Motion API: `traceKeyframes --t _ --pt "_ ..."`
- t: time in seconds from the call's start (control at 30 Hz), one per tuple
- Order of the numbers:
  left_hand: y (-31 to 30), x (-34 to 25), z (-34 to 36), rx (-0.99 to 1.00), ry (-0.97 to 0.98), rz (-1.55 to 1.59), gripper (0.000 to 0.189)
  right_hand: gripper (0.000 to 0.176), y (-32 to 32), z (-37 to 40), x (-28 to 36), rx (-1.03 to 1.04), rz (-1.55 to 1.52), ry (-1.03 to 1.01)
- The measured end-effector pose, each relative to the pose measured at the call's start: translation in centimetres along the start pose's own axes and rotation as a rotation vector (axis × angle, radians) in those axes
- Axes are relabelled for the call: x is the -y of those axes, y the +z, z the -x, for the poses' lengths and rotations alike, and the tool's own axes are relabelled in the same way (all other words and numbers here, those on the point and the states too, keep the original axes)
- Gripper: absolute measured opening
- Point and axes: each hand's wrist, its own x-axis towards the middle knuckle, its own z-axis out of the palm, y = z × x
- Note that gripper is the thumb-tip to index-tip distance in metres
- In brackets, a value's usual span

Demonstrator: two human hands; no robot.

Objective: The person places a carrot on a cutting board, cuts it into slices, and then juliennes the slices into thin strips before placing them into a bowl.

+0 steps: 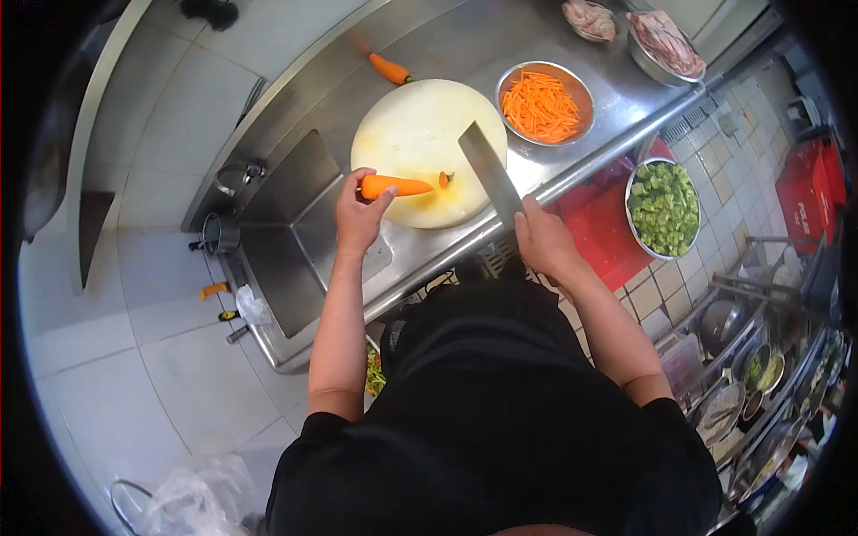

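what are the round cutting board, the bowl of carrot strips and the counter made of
Cutting board: probably plastic, matte cream with no visible grain; pale wood is possible. Bowl: metal, likely stainless steel, with a shiny reflective rim. Counter: the same, a brushed grey sheet with soft glare.

Bright, even overhead light; fisheye distortion, black vignetted corners, slight steel glare.

Brushed stainless steel, dully reflective, for the worktop and the sink. Pale, matt, knife-scuffed plastic by the look of the round cutting board. Flat grey metal with a soft sheen on the cleaver. Smooth, faintly glossy skin on the carrot. Polished steel in the bowl of shreds. Glossy white wall tiles; matt black cloth shirt; smooth red plastic for the crate.
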Motion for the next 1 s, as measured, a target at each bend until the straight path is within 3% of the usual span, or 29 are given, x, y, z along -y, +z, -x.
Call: traceKeyframes --t 0.07,0.17,0.3,0.6,0.87,1.0 --pt "0.1 2.5 1.1 -0.039 -0.108 0.030 0.046 0.025 0.1 -0.4 -0.4 -0.014 -0.029 -0.027" --pt "1.4 6.0 4.3 -0.213 -0.447 0.362 0.036 0.025 1.2 -0.7 -0.9 0.011 -0.033 -0.054" --pt "2.3 6.8 7.5 -0.231 -0.690 0.373 0.043 0.025 2.7 -1.0 -0.4 0.114 0.069 -0.130" --pt "3.2 7.2 8.2 -0.199 -0.739 0.403 0.043 0.020 1.5 -1.0 4.9 0.129 0.228 -0.306" --pt "3.2 7.6 7.6 -0.193 -0.732 0.475 0.041 0.021 3.5 -4.4 4.4 0.343 0.352 -0.101" --pt "1.9 5.9 5.0 -0.276 -0.641 0.528 0.037 0.024 1.5 -3.2 3.7 0.196 0.227 -0.113"
